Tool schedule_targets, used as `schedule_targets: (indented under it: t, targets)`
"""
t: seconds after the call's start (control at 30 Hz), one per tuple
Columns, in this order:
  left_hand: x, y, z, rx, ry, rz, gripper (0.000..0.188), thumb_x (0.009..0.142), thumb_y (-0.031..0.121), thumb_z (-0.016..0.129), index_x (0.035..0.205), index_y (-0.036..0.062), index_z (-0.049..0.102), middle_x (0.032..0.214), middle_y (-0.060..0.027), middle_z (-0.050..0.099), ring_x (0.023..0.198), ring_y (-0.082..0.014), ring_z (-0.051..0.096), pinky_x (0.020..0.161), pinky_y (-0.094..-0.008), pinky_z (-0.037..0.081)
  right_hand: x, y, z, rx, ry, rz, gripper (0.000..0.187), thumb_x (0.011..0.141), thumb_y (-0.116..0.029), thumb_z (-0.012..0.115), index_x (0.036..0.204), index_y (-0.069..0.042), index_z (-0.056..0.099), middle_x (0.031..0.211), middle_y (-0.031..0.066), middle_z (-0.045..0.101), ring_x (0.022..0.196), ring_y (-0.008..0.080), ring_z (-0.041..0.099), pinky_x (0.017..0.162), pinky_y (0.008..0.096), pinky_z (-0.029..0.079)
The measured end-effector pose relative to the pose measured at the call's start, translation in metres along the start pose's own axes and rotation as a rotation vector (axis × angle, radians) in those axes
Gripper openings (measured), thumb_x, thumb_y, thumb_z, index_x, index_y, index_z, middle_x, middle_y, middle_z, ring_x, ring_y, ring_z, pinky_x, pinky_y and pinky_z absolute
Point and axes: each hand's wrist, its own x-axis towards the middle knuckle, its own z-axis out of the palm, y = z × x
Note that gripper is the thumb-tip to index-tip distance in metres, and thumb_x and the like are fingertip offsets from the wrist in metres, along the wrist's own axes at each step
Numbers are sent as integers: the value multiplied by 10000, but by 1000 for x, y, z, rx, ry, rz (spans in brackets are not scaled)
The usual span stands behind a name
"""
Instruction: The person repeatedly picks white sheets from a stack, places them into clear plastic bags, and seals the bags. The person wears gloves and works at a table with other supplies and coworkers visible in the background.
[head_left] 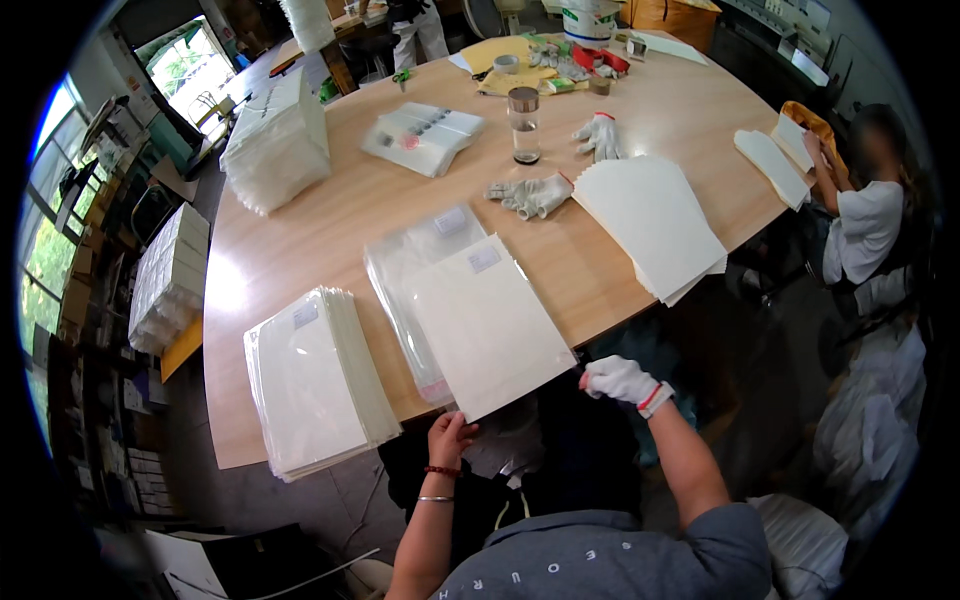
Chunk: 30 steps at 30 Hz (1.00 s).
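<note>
At table (225,400): hands (452,436) (620,382) at sheet (495,340), right grip unclear.

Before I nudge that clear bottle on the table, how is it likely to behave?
The bottle would probably tip under a high push, being tall and narrow. Once down, its rounded sides could let it roll. The clear liquid inside likely adds some weight low down.

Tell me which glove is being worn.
The white glove on the right hand; the gloves near the bottle lie on the table with no hand inside.
</note>
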Motion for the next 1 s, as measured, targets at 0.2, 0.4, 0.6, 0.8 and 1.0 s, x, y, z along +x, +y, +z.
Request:
schedule_targets:
  t: [0.2,0.4,0.6,0.8,1.0]
  targets:
    - [8,0,2,-24,-29,-24,183,843,250,554,925,87,535,833,-14,594,740,-141,615,504,-214,431,-25,112,-61,-1197,155,441,424,769,-444,469,882,-51,580,904,123,620,825,330,594,705,422,467]
    - [-1,18,11,190,-114,154,239,815,172,585,993,34,505,796,-40,580,631,-114,595,465,-198,422,16,16,9,401,393,-9,170,851,-217,524,804,-56,498,758,72,584,657,170,602,535,285,485]
    - [-46,81,1,457,-233,498,261,827,85,552,1045,-19,453,775,-54,560,636,-103,562,521,-233,466,41,-17,64,142,312,-184,91,788,-49,563,862,1,549,726,20,568,665,63,517,611,194,427]
    - [-111,148,-106,445,11,677,132,833,8,486,965,8,482,768,-9,490,650,-95,511,581,-248,497,81,-84,164,128,152,-509,185,808,-88,552,962,12,579,744,51,591,691,100,554,623,221,443]
    - [-100,152,-256,1329,815,683,330,741,24,481,1070,6,505,1228,-192,424,1128,-301,424,920,-421,353,111,-169,257,-86,-196,-516,325,798,-206,556,1008,43,560,900,200,612,822,243,602,713,298,468]
